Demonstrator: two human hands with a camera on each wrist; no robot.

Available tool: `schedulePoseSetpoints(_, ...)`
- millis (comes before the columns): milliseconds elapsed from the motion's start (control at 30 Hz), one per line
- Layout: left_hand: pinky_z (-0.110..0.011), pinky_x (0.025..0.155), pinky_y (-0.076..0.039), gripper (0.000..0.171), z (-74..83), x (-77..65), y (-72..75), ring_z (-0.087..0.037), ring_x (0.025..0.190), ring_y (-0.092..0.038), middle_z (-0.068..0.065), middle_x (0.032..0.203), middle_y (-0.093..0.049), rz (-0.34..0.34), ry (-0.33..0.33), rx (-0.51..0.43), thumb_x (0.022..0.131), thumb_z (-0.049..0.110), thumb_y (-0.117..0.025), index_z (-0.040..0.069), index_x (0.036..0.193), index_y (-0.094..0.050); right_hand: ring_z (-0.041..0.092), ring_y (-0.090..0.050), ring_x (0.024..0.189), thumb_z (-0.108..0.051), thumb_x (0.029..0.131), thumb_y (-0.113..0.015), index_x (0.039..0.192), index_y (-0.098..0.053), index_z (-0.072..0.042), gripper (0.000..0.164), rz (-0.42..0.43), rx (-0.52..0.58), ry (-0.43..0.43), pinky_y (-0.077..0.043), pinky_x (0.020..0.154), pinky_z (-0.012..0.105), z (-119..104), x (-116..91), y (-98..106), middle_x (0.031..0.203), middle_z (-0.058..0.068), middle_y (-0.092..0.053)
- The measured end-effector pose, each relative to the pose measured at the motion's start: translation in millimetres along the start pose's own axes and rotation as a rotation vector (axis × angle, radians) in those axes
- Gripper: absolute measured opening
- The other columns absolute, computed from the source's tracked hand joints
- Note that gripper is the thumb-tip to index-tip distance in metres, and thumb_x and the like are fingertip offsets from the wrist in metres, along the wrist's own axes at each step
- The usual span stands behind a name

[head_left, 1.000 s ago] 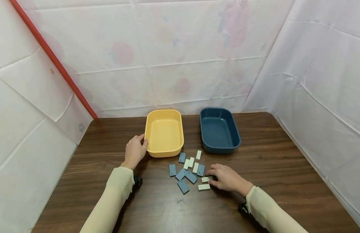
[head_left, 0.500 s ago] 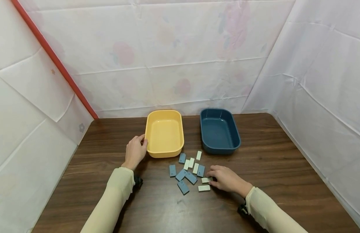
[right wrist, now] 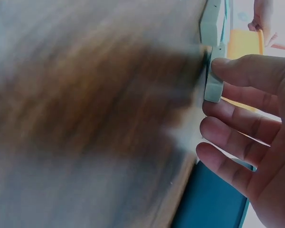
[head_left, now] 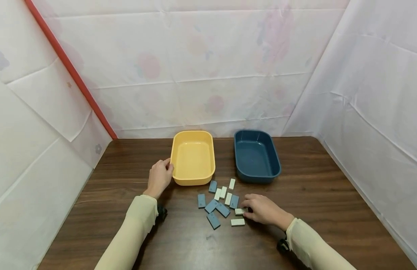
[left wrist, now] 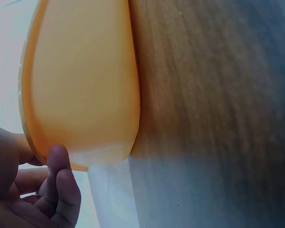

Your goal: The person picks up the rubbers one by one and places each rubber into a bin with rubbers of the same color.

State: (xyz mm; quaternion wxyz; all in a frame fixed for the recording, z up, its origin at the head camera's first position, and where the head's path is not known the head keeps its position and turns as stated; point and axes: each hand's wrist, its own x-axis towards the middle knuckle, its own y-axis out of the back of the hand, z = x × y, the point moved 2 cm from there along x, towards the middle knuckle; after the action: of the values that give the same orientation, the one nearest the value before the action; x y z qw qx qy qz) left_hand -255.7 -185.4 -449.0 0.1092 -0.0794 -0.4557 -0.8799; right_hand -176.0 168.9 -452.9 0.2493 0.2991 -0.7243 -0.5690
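My left hand grips the left rim of a yellow bin. Seen from the left wrist, curled fingers lie at the bin's outer wall. At the right of a loose group of small rectangular blocks, my right hand pinches a pale block between thumb and index finger, the other fingers spread. Another pale block lies just nearer the person. Further pale blocks and several flat blue-grey blocks are spread over the table in front of the bins.
A dark blue bin stands right of the yellow one, a gap between them. Both sit near the back edge of the brown wooden table. White printed sheets hang behind and at both sides, with a red pole at the left.
The head view has tilted slightly, so the scene sits a little lower in it. Both hands keep nearly the same places; the right fingers now cover more of the pale block.
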Motion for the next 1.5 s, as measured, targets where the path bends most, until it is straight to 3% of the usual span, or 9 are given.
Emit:
schedulePoseSetpoints(367, -0.032, 0.061, -0.043, 0.038, -0.2, 0.4, -0.6, -0.025, 0.07, -0.053, -0.015, 0.089, -0.062, -0.007, 0.035, -0.005, 0.098, 0.017, -0.051, -0.002, 0.129, -0.062, 0.004, -0.051, 0.072, -0.02, 0.086, -0.073, 0.097, -0.073, -0.014, 0.013, 0.065, 0.006, -0.015, -0.046, 0.065, 0.024, 5, 3, 13, 0.087, -0.005, -0.059)
schedulePoseSetpoints(600, -0.031, 0.059, -0.041, 0.038, -0.1, -1.0, 0.2, -0.023, 0.067, -0.053, -0.014, 0.088, -0.063, -0.021, 0.026, 0.016, 0.098, 0.019, -0.052, 0.0, 0.129, -0.062, 0.005, -0.054, 0.074, -0.018, 0.085, -0.075, 0.095, -0.073, -0.014, 0.012, 0.136, -0.007, -0.02, -0.049, 0.067, 0.024, 8, 4, 30, 0.086, -0.004, -0.06)
schedulePoseSetpoints(767, -0.038, 0.066, -0.046, 0.038, 0.2, -0.3, 1.8, -0.026, 0.072, -0.056, -0.015, 0.093, -0.066, -0.027, 0.012, 0.028, 0.097, 0.019, -0.052, 0.0, 0.128, -0.063, 0.008, -0.058, 0.077, -0.017, 0.085, -0.075, 0.096, -0.073, -0.013, 0.012, 0.165, -0.007, -0.031, -0.051, 0.068, 0.027, 12, 6, 44, 0.089, -0.004, -0.062)
schedulePoseSetpoints(1167, -0.036, 0.065, -0.045, 0.039, -1.7, -0.7, 1.8, -0.025, 0.072, -0.057, -0.016, 0.095, -0.067, -0.036, 0.02, 0.014, 0.098, 0.021, -0.053, 0.001, 0.13, -0.062, 0.01, -0.057, 0.076, -0.013, 0.087, -0.07, 0.098, -0.072, -0.012, 0.011, 0.149, 0.034, -0.114, -0.049, 0.067, 0.028, 35, 23, 79, 0.093, -0.001, -0.063)
schedulePoseSetpoints(1500, -0.028, 0.058, -0.04, 0.039, -2.6, 1.5, 2.0, -0.022, 0.067, -0.054, -0.014, 0.092, -0.065, -0.035, 0.031, -0.015, 0.098, 0.021, -0.053, 0.001, 0.13, -0.062, 0.013, -0.057, 0.079, -0.016, 0.088, -0.07, 0.099, -0.073, -0.009, 0.013, 0.109, 0.053, -0.215, -0.051, 0.072, 0.033, 66, 43, 89, 0.092, 0.003, -0.063)
